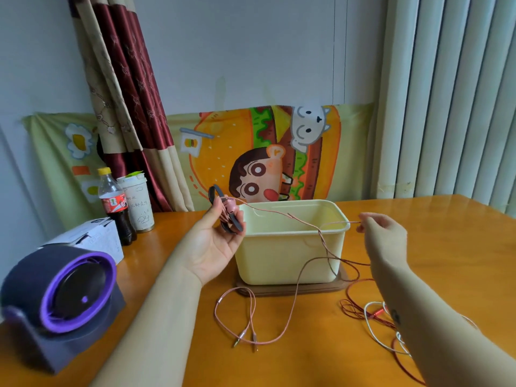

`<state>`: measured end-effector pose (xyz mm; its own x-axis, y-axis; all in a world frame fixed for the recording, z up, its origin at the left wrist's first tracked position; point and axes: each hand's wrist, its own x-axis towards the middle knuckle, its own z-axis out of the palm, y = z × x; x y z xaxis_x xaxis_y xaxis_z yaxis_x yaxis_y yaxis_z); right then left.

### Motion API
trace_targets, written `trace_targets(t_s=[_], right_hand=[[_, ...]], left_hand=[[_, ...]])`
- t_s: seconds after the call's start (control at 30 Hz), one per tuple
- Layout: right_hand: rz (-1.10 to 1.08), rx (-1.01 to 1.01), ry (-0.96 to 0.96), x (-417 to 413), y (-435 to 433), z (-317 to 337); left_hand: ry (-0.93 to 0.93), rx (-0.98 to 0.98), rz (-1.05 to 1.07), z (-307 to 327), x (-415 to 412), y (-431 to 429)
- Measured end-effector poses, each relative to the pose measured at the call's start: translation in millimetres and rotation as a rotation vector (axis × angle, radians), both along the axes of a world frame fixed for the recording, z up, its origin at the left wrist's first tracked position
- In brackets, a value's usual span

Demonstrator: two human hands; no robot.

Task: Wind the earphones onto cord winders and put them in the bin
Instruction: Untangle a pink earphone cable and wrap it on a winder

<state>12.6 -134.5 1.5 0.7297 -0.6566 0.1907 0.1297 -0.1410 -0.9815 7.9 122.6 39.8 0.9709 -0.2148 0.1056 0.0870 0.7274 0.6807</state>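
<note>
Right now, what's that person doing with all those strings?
A person is winding pink earphones onto a cord winder. The left hand holds the black winder with the pink earbuds against it, by the bin. The right hand pinches the pink cord and stretches it across the top of the bin. Most of that cord lies loose on the table. Red earphones and white earphones lie tangled there, not wound yet.

Glossy wood table (460, 227); smooth matt plastic bin (290, 255) (pale yellow).
</note>
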Motion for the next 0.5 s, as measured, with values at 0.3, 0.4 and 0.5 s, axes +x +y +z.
trace_targets(t_s=[0.3,0.4,0.5], right_hand=[[-0.129,-0.896,0.257,-25,-1,-14],[-0.171,-1.174,0.091,-37,-3,1],[-0.180,-1.322,-0.023,-43,-18,21]], left_hand=[[-0.018,-0.268,0.191,75,-25,10],[-0.033,-0.382,0.320,96,-34,17],[-0.071,-0.426,0.486,114,-35,30]])
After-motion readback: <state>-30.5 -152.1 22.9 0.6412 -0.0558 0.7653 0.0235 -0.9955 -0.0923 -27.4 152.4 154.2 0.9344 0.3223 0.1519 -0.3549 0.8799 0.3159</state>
